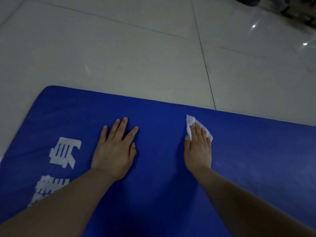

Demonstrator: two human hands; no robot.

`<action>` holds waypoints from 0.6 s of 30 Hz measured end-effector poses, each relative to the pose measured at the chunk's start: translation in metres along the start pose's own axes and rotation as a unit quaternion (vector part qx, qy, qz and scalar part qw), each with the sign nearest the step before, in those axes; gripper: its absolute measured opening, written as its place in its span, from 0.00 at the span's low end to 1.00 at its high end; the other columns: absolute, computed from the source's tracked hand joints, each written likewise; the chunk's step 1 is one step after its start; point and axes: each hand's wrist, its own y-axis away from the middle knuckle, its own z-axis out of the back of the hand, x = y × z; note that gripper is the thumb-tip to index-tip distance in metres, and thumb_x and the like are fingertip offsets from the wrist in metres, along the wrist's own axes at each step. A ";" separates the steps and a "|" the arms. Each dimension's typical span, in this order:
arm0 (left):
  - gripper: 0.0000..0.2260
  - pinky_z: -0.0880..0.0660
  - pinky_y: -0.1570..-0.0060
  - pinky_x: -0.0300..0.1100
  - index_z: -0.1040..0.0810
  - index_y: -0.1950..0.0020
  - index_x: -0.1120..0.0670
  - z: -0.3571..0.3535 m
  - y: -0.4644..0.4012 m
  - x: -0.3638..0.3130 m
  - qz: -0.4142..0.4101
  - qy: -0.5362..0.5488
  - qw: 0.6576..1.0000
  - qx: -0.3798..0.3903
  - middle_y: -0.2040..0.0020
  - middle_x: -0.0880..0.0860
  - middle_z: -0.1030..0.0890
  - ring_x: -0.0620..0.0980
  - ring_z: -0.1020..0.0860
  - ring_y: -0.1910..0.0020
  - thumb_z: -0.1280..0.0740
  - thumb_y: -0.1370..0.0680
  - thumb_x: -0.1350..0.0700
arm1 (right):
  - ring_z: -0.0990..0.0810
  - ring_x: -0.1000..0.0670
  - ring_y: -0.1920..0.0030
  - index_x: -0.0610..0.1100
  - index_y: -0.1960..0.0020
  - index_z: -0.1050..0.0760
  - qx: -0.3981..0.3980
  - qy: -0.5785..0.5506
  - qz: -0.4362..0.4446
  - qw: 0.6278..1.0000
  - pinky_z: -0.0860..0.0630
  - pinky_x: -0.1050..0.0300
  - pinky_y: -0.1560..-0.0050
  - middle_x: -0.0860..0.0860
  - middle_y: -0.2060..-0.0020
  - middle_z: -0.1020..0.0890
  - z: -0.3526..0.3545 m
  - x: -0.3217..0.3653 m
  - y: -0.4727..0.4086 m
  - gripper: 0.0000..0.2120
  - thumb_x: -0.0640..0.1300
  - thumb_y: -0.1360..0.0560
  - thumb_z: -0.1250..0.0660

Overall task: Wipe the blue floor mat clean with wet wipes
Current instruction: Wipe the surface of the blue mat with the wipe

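The blue floor mat (160, 130) lies on the tiled floor and fills the lower half of the view; white printed characters (64, 152) run along its left part. My left hand (115, 149) rests flat on the mat with its fingers spread and straight. My right hand (198, 147) presses a white wet wipe (190, 123) flat against the mat near its far edge; the wipe sticks out beyond the fingertips and on both sides of the fingers.
Pale glossy floor tiles (136, 48) with dark grout lines stretch beyond the mat's far edge. Dark objects (290, 7) sit at the top right corner. The mat's rounded far left corner (51, 88) is in view.
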 end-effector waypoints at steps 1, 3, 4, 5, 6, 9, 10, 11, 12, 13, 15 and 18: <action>0.29 0.53 0.26 0.55 0.40 0.23 0.47 0.000 0.000 0.000 0.000 0.004 1.000 0.000 0.21 0.54 0.47 0.53 0.49 0.23 0.60 0.22 0.44 | 0.53 0.48 0.23 0.44 0.22 0.51 -0.010 -0.010 -0.013 1.000 0.57 0.51 0.24 0.49 0.22 0.49 -0.001 0.011 0.000 0.24 0.48 0.17 0.55; 0.29 0.54 0.26 0.55 0.40 0.23 0.47 0.001 0.001 0.001 -0.003 0.009 1.000 -0.004 0.21 0.54 0.48 0.53 0.49 0.22 0.61 0.22 0.43 | 0.48 0.46 0.24 0.43 0.23 0.46 -0.018 -0.025 0.015 0.999 0.52 0.48 0.24 0.48 0.23 0.44 -0.003 0.042 0.002 0.25 0.49 0.19 0.58; 0.29 0.54 0.26 0.54 0.40 0.23 0.47 0.001 0.000 0.001 -0.005 0.011 1.000 -0.006 0.21 0.54 0.47 0.53 0.49 0.23 0.60 0.22 0.44 | 0.47 0.46 0.24 0.44 0.24 0.44 -0.012 -0.030 0.060 0.998 0.52 0.48 0.24 0.48 0.24 0.43 -0.005 0.059 0.005 0.28 0.51 0.21 0.62; 0.28 0.54 0.26 0.54 0.39 0.24 0.48 0.001 0.000 0.001 -0.005 0.012 1.000 -0.008 0.21 0.54 0.46 0.53 0.48 0.23 0.59 0.22 0.44 | 0.47 0.47 0.24 0.45 0.23 0.44 0.000 -0.032 0.112 0.993 0.53 0.49 0.24 0.49 0.23 0.43 -0.008 0.076 0.009 0.32 0.54 0.23 0.65; 0.28 0.52 0.26 0.54 0.37 0.24 0.49 0.000 0.000 0.002 -0.004 0.012 1.000 -0.011 0.22 0.54 0.45 0.53 0.46 0.23 0.58 0.22 0.45 | 0.49 0.47 0.23 0.45 0.23 0.44 0.013 -0.030 0.155 0.987 0.55 0.50 0.25 0.50 0.23 0.44 -0.011 0.088 0.013 0.35 0.55 0.25 0.68; 0.26 0.45 0.28 0.56 0.31 0.28 0.54 0.001 0.000 0.002 -0.001 0.019 1.000 -0.023 0.24 0.56 0.37 0.55 0.39 0.26 0.53 0.22 0.48 | 0.43 0.47 0.25 0.42 0.25 0.39 0.020 -0.017 0.243 0.970 0.47 0.49 0.26 0.47 0.25 0.38 -0.013 0.086 0.015 0.28 0.51 0.21 0.58; 0.26 0.44 0.29 0.56 0.30 0.28 0.54 0.001 0.000 0.003 -0.001 0.020 0.999 -0.025 0.25 0.56 0.37 0.56 0.38 0.26 0.53 0.22 0.49 | 0.37 0.46 0.27 0.41 0.27 0.36 0.001 -0.017 0.253 0.967 0.37 0.46 0.30 0.45 0.28 0.33 -0.012 0.072 0.013 0.24 0.47 0.21 0.50; 0.26 0.44 0.29 0.56 0.30 0.28 0.54 0.000 0.000 0.002 -0.002 0.020 0.999 -0.027 0.25 0.56 0.36 0.56 0.37 0.26 0.53 0.22 0.49 | 0.33 0.44 0.31 0.41 0.29 0.33 -0.023 -0.022 0.237 0.971 0.29 0.43 0.35 0.44 0.31 0.29 -0.011 0.053 0.010 0.21 0.42 0.22 0.43; 0.26 0.43 0.29 0.56 0.30 0.28 0.54 0.000 0.000 0.002 -0.001 0.019 0.999 -0.031 0.25 0.57 0.36 0.56 0.37 0.26 0.53 0.22 0.49 | 0.30 0.43 0.34 0.41 0.30 0.32 -0.031 -0.041 0.188 0.981 0.26 0.41 0.39 0.44 0.33 0.28 -0.007 0.032 0.007 0.21 0.38 0.23 0.40; 0.26 0.43 0.29 0.56 0.30 0.29 0.54 0.000 0.000 0.001 0.000 0.018 0.999 -0.034 0.25 0.57 0.35 0.56 0.37 0.26 0.53 0.22 0.49 | 0.29 0.42 0.34 0.43 0.30 0.33 -0.029 -0.056 0.126 0.990 0.26 0.40 0.39 0.44 0.33 0.28 -0.002 0.011 0.005 0.20 0.38 0.22 0.40; 0.26 0.44 0.28 0.56 0.30 0.28 0.54 -0.001 -0.001 0.001 0.000 0.016 0.999 -0.034 0.25 0.56 0.36 0.55 0.38 0.26 0.54 0.22 0.49 | 0.34 0.43 0.30 0.45 0.28 0.37 -0.024 -0.042 0.010 0.999 0.35 0.41 0.31 0.46 0.30 0.33 0.007 -0.019 0.004 0.20 0.42 0.19 0.47; 0.27 0.46 0.27 0.56 0.32 0.27 0.54 -0.002 0.000 0.001 0.001 0.021 0.999 -0.033 0.24 0.56 0.38 0.55 0.40 0.25 0.55 0.22 0.48 | 0.46 0.45 0.24 0.44 0.24 0.44 -0.029 -0.007 -0.034 0.999 0.50 0.48 0.24 0.46 0.24 0.41 0.003 -0.012 0.006 0.23 0.45 0.18 0.51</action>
